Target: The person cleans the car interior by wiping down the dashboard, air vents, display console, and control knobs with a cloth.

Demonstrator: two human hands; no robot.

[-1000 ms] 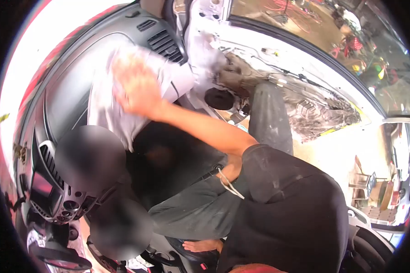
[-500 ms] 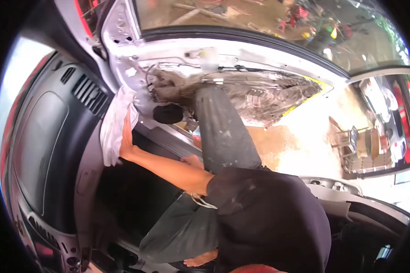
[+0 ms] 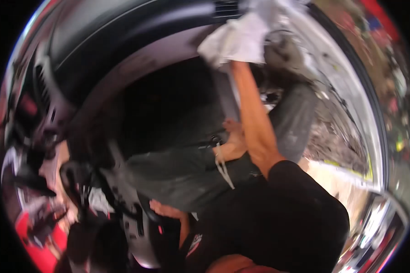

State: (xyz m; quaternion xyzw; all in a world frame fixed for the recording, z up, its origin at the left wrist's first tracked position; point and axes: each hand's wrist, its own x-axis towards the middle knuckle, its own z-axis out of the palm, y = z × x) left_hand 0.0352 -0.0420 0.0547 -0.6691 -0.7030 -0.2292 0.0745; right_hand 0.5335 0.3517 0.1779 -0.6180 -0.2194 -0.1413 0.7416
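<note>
A white cloth (image 3: 241,38) lies bunched at the end of the dashboard, beside the open door. My right hand (image 3: 240,63) is on it with the arm stretched forward; the cloth covers most of the fingers. Low on the left, my left hand (image 3: 167,210) rests near the centre console, fingers extended and nothing visible in it. Between my arms are my bent legs in dark grey trousers (image 3: 177,166), with a bare foot (image 3: 234,139) tucked across. A pale drawstring (image 3: 223,166) hangs at my waist.
The black dashboard (image 3: 136,50) curves across the front. To the right stands the open car door (image 3: 351,77), its inner panel stripped to dirty lining and cables. A person in red (image 3: 34,227) is at the far left, near the steering wheel (image 3: 29,179).
My view has swung left, so the cloth and door now appear farther right. My right hand stays at the cloth. The console and the person in red have come into view.
</note>
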